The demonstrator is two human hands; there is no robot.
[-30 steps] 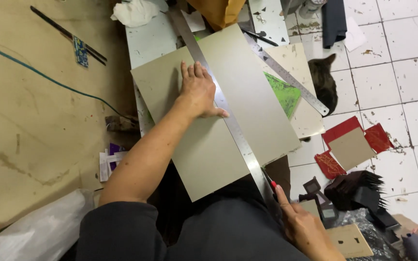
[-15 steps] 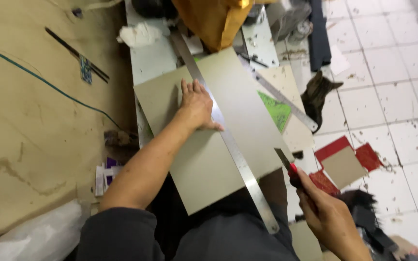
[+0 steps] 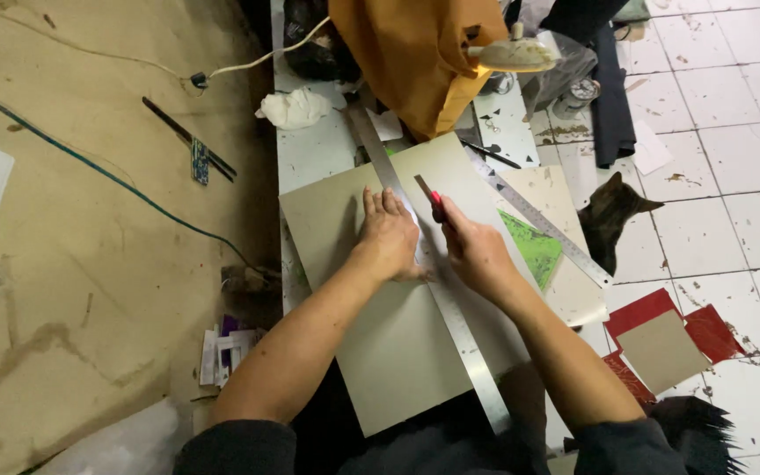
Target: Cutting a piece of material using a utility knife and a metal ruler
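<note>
My left hand (image 3: pixel 390 236) lies flat, fingers spread, pinning the long steel ruler (image 3: pixel 433 281) onto the grey board (image 3: pixel 389 343) on the table (image 3: pixel 310 158). Right hand (image 3: pixel 477 251) grips a red cutter (image 3: pixel 431 199) at the ruler's edge. 2nd ruler (image 3: pixel 551 233) and green scrap (image 3: pixel 534 246) just beside; cat (image 3: pixel 613 220) on floor nearby.

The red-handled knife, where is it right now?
In the head view, the red-handled knife is in the right hand, blade on the grey board beside the long steel ruler that the left hand presses.
</note>
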